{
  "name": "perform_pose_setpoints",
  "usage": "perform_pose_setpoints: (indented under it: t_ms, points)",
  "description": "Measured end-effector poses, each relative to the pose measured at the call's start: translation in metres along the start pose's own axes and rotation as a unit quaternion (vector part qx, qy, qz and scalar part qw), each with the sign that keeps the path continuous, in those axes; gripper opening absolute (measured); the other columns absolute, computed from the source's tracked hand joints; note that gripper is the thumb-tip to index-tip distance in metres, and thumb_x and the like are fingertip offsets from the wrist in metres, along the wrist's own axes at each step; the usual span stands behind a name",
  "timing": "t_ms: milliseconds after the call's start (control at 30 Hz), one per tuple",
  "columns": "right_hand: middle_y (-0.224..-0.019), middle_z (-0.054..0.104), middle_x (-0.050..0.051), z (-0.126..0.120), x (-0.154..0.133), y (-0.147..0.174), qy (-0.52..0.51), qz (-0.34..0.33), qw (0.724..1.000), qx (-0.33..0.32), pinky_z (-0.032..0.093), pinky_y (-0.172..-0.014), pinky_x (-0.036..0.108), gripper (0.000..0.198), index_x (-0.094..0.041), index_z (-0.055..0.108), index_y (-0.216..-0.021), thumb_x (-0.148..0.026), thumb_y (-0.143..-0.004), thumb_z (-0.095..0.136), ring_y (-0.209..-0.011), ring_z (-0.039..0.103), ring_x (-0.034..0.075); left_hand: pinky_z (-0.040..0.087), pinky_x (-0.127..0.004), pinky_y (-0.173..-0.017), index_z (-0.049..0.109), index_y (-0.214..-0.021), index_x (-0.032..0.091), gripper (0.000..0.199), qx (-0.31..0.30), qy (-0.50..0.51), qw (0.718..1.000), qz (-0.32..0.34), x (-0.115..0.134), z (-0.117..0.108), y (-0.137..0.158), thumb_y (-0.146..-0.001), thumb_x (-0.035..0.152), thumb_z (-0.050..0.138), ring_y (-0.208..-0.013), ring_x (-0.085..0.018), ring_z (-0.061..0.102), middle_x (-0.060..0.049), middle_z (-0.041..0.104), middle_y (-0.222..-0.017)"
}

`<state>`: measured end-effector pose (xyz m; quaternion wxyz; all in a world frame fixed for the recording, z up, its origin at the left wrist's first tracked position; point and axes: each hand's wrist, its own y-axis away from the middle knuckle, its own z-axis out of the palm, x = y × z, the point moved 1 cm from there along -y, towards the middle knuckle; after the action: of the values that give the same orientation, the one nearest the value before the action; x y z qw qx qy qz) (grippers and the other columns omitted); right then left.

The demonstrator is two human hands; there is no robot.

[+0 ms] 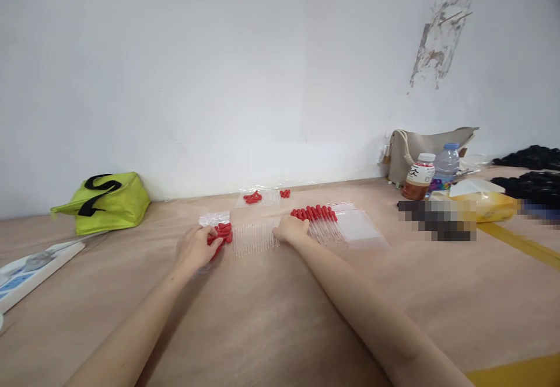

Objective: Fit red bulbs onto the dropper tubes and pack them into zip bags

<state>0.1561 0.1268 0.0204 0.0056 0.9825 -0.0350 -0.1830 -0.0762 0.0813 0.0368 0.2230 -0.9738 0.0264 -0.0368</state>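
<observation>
Showing nearest the camera: two bare forearms (131, 326) stretched over a brown table (245, 317) to either end of a row of thin clear tubes (256, 240). Resting the left hand (196, 251) just left of the row, with fingers and thumb bent about a heap of red bulbs (224, 230) on a clear bag (214, 218); cannot tell whether gripping any. Holding the right hand (292, 228) at the row's right end, with fingers curled and tips partly hidden; cannot tell whether pinching a tube. Can see right of the row, just past that hand, a set of red-topped tubes (315, 213) laid side by side, next to a flat plastic bag (361, 226). Can see behind the row, near the wall (219, 83), more red pieces (252, 198) and a small red cluster (285, 193). Can spot well left of the row a green bag (118, 206) and a power strip (15, 282); well right, a beige bag (398, 159), a brown drink bottle (417, 180), a blue-capped bottle (447, 165) and a yellow pack (494, 205).
</observation>
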Motion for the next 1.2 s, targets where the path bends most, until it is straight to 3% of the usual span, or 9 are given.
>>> perform_pose_setpoints:
  t_ms: [167,333,467,567,633,767,900,1067,1200]
  points:
    - [-0.088,0.065,0.013,-0.002,0.001,0.002,-0.009,-0.009,1.000,0.003,0.031,-0.079,0.039,0.028,-0.014,0.062,-0.089,-0.030,-0.069,0.051,-0.083,0.059,0.024,0.037,-0.036,-0.067,0.060,-0.075,0.019,0.014,0.008,-0.019,1.000,-0.007,0.003,0.011,0.004,-0.074,0.031,0.054,-0.079,-0.027,0.054,-0.009,0.059,-0.081]
    - [-0.085,0.064,0.008,-0.010,0.017,0.024,-0.018,-0.063,0.996,0.068,0.030,-0.077,0.034,0.025,-0.017,0.061,-0.079,-0.030,-0.077,0.039,-0.084,0.057,0.021,0.035,-0.040,-0.073,0.059,-0.072,0.018,0.014,0.035,-0.012,0.999,0.002,0.004,0.006,0.005,-0.078,0.024,0.048,-0.085,-0.029,0.053,-0.010,0.061,-0.081]
    - [-0.084,0.062,0.007,-0.011,0.050,0.055,-0.032,-0.219,0.954,0.203,0.032,-0.073,0.030,0.018,-0.016,0.053,-0.080,-0.025,-0.082,0.037,-0.079,0.055,0.018,0.036,-0.038,-0.073,0.060,-0.077,0.016,0.020,0.058,0.025,0.997,0.036,0.026,-0.005,0.011,-0.082,0.027,0.044,-0.085,-0.028,0.053,-0.010,0.060,-0.082]
    - [-0.079,0.061,0.005,-0.006,0.081,0.074,-0.038,-0.356,0.909,0.216,0.033,-0.077,0.031,0.016,-0.016,0.050,-0.082,-0.021,-0.086,0.035,-0.072,0.053,0.015,0.038,-0.030,-0.069,0.059,-0.074,0.019,0.018,0.041,0.080,0.992,0.094,0.057,-0.005,0.027,-0.082,0.029,0.045,-0.078,-0.021,0.055,-0.004,0.061,-0.076]
    - [-0.082,0.061,0.005,-0.003,0.097,0.082,-0.055,-0.401,0.890,0.209,0.034,-0.077,0.031,0.016,-0.016,0.050,-0.090,-0.019,-0.087,0.035,-0.073,0.053,0.015,0.039,-0.030,-0.069,0.057,-0.073,0.018,0.017,0.011,0.155,0.978,0.136,0.077,0.000,0.043,-0.082,0.027,0.046,-0.077,-0.021,0.054,-0.003,0.060,-0.075]
    - [-0.092,0.060,0.007,0.000,0.109,0.087,-0.066,-0.413,0.884,0.207,0.036,-0.075,0.030,0.028,-0.017,0.047,-0.112,-0.017,-0.087,0.036,-0.081,0.052,0.016,0.041,-0.028,-0.065,0.056,-0.083,0.018,0.014,-0.041,0.262,0.952,0.153,0.097,0.013,0.069,-0.084,0.026,0.044,-0.072,-0.017,0.054,-0.003,0.057,-0.080]
    - [-0.089,0.060,0.006,0.001,0.104,0.088,-0.044,-0.412,0.885,0.210,0.033,-0.075,0.030,0.025,-0.019,0.055,-0.103,-0.016,-0.086,0.037,-0.079,0.053,0.014,0.043,-0.028,-0.068,0.055,-0.105,0.020,0.025,-0.060,0.294,0.938,0.172,0.099,0.017,0.074,-0.083,0.029,0.047,-0.069,-0.014,0.053,-0.005,0.053,-0.096]
    - [-0.084,0.060,0.005,-0.001,0.100,0.093,-0.043,-0.422,0.883,0.200,0.030,-0.076,0.030,0.017,-0.019,0.059,-0.087,-0.020,-0.085,0.042,-0.078,0.054,0.013,0.042,-0.028,-0.072,0.064,-0.086,0.021,0.019,-0.055,0.302,0.932,0.195,0.103,0.016,0.068,-0.084,0.027,0.046,-0.079,-0.016,0.054,-0.004,0.056,-0.088]
    - [-0.081,0.061,0.004,-0.001,0.098,0.097,-0.067,-0.420,0.886,0.187,0.030,-0.076,0.030,0.015,-0.018,0.057,-0.085,-0.020,-0.084,0.043,-0.075,0.054,0.012,0.042,-0.027,-0.069,0.059,-0.087,0.021,0.018,-0.061,0.336,0.924,0.172,0.105,0.015,0.068,-0.086,0.028,0.043,-0.078,-0.017,0.055,-0.001,0.060,-0.082]
